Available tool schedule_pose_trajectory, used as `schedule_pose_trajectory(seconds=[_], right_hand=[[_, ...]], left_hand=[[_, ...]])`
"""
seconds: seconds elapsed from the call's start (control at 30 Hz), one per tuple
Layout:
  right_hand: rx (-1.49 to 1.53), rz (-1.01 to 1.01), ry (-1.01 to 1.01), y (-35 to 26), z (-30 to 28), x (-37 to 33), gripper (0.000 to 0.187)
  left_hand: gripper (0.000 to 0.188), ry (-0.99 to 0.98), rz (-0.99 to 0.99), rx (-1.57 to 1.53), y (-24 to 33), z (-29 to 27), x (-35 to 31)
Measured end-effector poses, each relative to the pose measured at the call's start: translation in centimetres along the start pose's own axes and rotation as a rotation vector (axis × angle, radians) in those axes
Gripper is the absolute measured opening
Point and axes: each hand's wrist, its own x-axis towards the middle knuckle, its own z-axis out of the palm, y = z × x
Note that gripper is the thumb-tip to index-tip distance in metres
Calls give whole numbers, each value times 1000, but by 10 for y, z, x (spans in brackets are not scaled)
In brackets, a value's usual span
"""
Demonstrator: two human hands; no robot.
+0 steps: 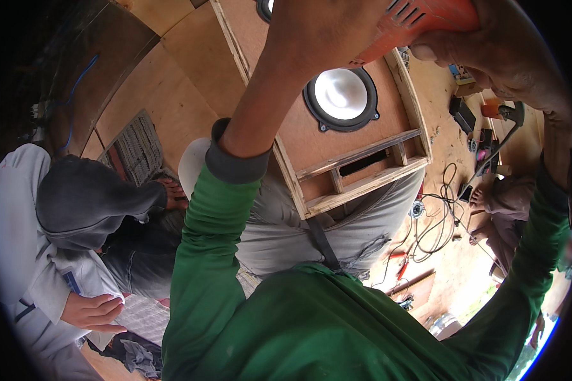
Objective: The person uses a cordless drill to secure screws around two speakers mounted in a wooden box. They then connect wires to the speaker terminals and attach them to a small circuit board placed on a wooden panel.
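Observation:
An orange-red power tool [426, 22] with vent slots is held up at the top edge. My right hand [511, 60] wraps round its rear end, thumb along the underside. My left hand [327, 32] closes against its front part; those fingers are mostly hidden, and so is the tool's tip. Beneath the tool, a wooden speaker box [362, 198] rests over my lap, its open frame side facing up. A round speaker [341, 94] with a black rim and a silvery cone is set in its panel. Part of a second speaker [265, 9] shows at the top.
Close on my left sits a person in a light top [25, 222], with another in a dark head covering [89, 203] beside them. Black cables [448, 203] and red-handled pliers [402, 270] lie on the floor at right, near a black box [463, 115] and another person's feet [480, 235].

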Motion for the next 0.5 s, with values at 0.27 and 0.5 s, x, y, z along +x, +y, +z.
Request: schedule_pose_trajectory(seconds=[0.27, 0.5], right_hand=[[-18, -15, 13, 0, 1, 0, 23], [24, -11, -28, -7, -8, 0, 21]], left_hand=[[39, 81, -136, -44, 9, 9, -5], [35, 84, -82, 32, -4, -5, -6]])
